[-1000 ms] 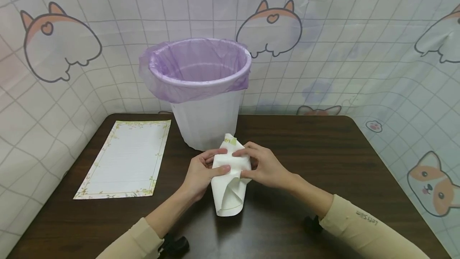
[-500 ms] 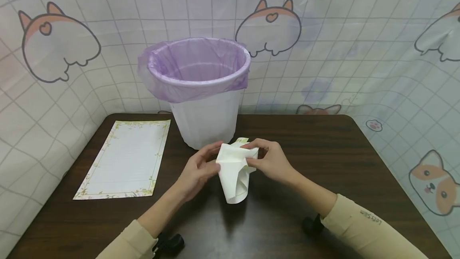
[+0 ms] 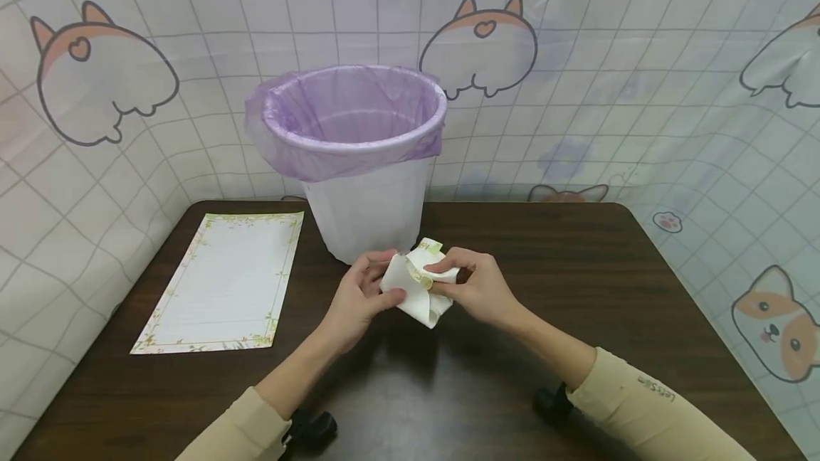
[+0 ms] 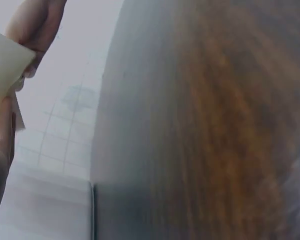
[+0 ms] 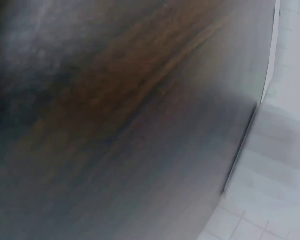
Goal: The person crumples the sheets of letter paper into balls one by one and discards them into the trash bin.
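A folded, crumpled sheet of paper [image 3: 410, 289], white with a green-yellow printed edge, is held above the table between both hands in the head view. My left hand [image 3: 359, 297] pinches its left side, thumb in front and fingers behind. From the right, my right hand [image 3: 480, 287] grips the bunched upper part with thumb and fingers. The left wrist view catches the paper [image 4: 5, 70] at its left edge, with parts of both hands around it. Neither hand shows in the right wrist view.
A white trash bin [image 3: 368, 212] lined with a purple bag [image 3: 295, 155] stands at the back, just behind the hands. Left of it a flat sheet of stationery [image 3: 224, 283] with a floral border lies on the dark wooden table [image 3: 544, 247]. A patterned curtain [image 3: 576, 55] surrounds the table.
The paper's lower end has been folded upward, so it looks shorter and more bunched. My left hand came off it half a second ago and now holds its left side again.
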